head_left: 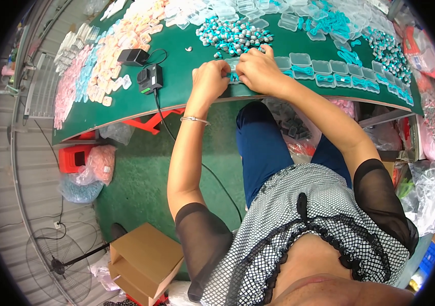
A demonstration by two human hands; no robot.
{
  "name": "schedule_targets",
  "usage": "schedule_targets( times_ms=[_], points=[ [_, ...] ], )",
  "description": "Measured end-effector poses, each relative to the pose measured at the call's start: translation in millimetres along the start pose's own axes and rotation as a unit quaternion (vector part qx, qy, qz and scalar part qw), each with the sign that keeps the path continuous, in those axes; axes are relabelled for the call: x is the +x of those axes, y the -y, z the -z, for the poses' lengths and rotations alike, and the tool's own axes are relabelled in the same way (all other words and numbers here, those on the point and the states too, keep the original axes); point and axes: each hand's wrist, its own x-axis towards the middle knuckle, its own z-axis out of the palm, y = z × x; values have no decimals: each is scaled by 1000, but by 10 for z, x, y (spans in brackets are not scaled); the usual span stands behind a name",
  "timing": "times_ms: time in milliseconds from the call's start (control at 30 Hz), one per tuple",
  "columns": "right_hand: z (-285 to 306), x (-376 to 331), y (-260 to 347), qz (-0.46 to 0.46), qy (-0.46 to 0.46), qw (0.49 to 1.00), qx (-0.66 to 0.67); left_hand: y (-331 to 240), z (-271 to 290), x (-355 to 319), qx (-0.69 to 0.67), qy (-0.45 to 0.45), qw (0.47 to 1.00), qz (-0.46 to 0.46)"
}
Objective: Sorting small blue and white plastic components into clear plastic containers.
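At the near edge of the green table, both my hands are closed around a small clear plastic case [233, 77]. Teal and dark bits show inside it, partly hidden by my fingers. My left hand [211, 79] pinches its left side with bent fingers. My right hand [259, 70] holds it from the right, fingers curled over its far side. Just beyond lies a heap of small teal-and-grey rounded pieces [233, 36]. To the right runs a row of open clear cases [324, 68], several with teal rubbery pieces [342, 79] in them.
Left on the green table [182, 76] are a black boxy device [150, 78] with a cable and piles of peach pieces [110, 64] and pink pieces [67, 94]. More teal pieces [332, 23] lie far right. On the floor stand a cardboard box [146, 255] and a fan [56, 265].
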Motion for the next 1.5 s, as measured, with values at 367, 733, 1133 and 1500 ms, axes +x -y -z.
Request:
schedule_targets(
  times_ms=[367, 733, 1133, 1500],
  points=[
    [-7, -75, -48, -38, 3, 997, 64, 166, 88, 79, -86, 3, 996, 30],
    [768, -634, -654, -58, -130, 989, 49, 466, -77, 706, 127, -33, 990, 48],
    [1728, -1860, -2934, -460, -116, 869, -138, 404, 45, 571, -434, -64, 892, 108],
    [1655, -1533, -3101, -395, 124, 842, -345, -217, -72, 271, -607, -72, 783, 116]
  ],
)
